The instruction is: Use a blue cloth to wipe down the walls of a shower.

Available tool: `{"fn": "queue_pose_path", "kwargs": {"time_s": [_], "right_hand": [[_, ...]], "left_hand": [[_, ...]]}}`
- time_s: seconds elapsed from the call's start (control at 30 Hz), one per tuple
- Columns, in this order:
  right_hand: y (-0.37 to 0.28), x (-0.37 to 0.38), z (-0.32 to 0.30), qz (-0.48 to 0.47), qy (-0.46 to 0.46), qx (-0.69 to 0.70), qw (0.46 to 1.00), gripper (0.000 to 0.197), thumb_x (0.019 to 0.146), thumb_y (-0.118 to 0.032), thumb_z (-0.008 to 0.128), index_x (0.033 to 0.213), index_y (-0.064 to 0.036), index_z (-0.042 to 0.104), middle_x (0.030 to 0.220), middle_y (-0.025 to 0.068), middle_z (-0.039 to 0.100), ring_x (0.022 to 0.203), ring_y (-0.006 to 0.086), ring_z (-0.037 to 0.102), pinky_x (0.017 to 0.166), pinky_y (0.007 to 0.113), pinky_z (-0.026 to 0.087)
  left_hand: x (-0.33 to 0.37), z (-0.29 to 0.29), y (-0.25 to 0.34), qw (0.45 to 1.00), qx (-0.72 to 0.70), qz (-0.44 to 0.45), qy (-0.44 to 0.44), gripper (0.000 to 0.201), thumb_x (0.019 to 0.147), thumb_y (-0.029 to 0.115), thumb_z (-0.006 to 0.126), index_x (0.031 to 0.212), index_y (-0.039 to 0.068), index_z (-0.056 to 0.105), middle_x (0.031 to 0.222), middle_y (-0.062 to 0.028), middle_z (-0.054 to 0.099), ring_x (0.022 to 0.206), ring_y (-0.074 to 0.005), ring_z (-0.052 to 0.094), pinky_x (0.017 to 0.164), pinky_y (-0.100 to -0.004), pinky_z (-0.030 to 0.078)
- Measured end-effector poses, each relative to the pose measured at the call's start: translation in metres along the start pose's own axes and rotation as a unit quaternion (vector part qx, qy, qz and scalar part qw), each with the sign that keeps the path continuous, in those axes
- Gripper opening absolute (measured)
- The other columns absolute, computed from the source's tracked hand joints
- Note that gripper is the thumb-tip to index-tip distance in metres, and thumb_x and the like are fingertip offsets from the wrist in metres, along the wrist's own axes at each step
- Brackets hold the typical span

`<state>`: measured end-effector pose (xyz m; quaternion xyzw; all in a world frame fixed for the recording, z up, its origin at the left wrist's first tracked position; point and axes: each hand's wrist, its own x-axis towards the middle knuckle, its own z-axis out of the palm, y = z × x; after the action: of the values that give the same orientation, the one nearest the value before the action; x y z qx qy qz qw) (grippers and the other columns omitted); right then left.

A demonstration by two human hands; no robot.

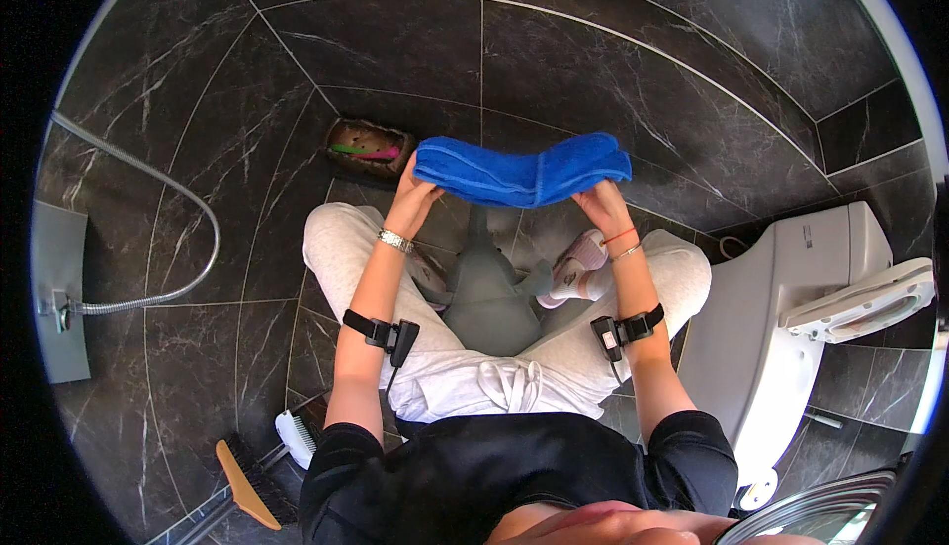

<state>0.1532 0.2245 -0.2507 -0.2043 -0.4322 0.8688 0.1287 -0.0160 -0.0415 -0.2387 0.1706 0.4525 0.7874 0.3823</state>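
Observation:
A folded blue towel (524,171) is stretched between my two hands, held up in front of my knees. At its left end my left hand (411,199) grips the edge, fingers partly behind the cloth. My right hand (605,207) pinches the lower edge near the right end. Below the towel, between my legs, stands a smooth grey object (490,300) with a wide rounded body, a long narrow part reaching forward and a flap at the side; its far end is hidden by the towel.
A brown container (368,148) with green and pink items sits by the far wall, left of the towel. On the right is a white toilet (748,318). A shower hose (213,239) loops along the left wall. A white brush (296,438) and wooden-backed brush (247,484) lie lower left.

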Motion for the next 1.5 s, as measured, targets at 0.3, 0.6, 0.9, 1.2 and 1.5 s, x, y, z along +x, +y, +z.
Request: {"fn": "queue_pose_path", "kwargs": {"time_s": [0.3,0.6,0.9,1.2,1.5], "right_hand": [[-0.017,-0.015,0.030,-0.007,-0.136,0.323,0.937,0.049,0.089,-0.039,0.034,0.124,-0.0055,0.040,0.132,0.0144,0.037,0.122,0.0304,0.033,0.101,0.053,0.023],[-0.033,-0.023,0.040,0.040,-0.227,0.181,0.956,0.048,0.086,-0.045,0.038,0.114,-0.0083,0.050,0.134,0.0174,0.034,0.124,0.0350,0.030,0.102,0.048,0.022],[0.044,-0.016,0.061,0.089,-0.289,-0.259,0.917,0.052,0.082,-0.024,0.061,0.126,-0.0086,0.039,0.113,0.0048,0.049,0.098,0.0120,0.049,0.084,0.026,0.040],[0.056,-0.011,0.061,-0.077,-0.221,-0.389,0.891,0.050,0.071,-0.033,0.071,0.106,-0.0028,0.051,0.097,0.0078,0.057,0.089,0.0157,0.053,0.081,0.030,0.042],[0.011,-0.029,0.068,-0.069,-0.230,-0.450,0.860,0.047,0.076,-0.024,0.066,0.112,-0.0012,0.047,0.098,0.0082,0.056,0.090,0.0125,0.052,0.081,0.027,0.042]], "left_hand": [[-0.001,0.012,0.022,0.992,-0.095,0.076,0.035,0.039,0.086,0.018,0.053,0.123,0.011,0.040,0.117,-0.0051,0.050,0.103,-0.0158,0.050,0.086,-0.0352,0.044],[0.005,-0.026,0.002,0.976,-0.170,0.079,0.106,0.028,0.088,0.016,0.050,0.113,0.005,0.047,0.110,-0.0080,0.054,0.098,-0.0193,0.054,0.084,-0.0346,0.048],[0.000,-0.012,-0.007,0.993,-0.095,0.034,0.053,0.033,0.089,0.020,0.047,0.118,0.004,0.044,0.120,-0.0106,0.049,0.108,-0.0216,0.050,0.089,-0.0362,0.046],[-0.005,0.026,0.019,0.993,-0.079,-0.002,-0.085,0.041,0.088,0.022,0.049,0.126,0.009,0.037,0.126,-0.0134,0.043,0.113,-0.0220,0.046,0.092,-0.0369,0.043],[0.012,0.002,-0.015,0.991,-0.022,-0.133,0.025,0.038,0.090,0.031,0.043,0.120,0.007,0.045,0.119,-0.0085,0.051,0.104,-0.0195,0.051,0.087,-0.0384,0.043]]}}
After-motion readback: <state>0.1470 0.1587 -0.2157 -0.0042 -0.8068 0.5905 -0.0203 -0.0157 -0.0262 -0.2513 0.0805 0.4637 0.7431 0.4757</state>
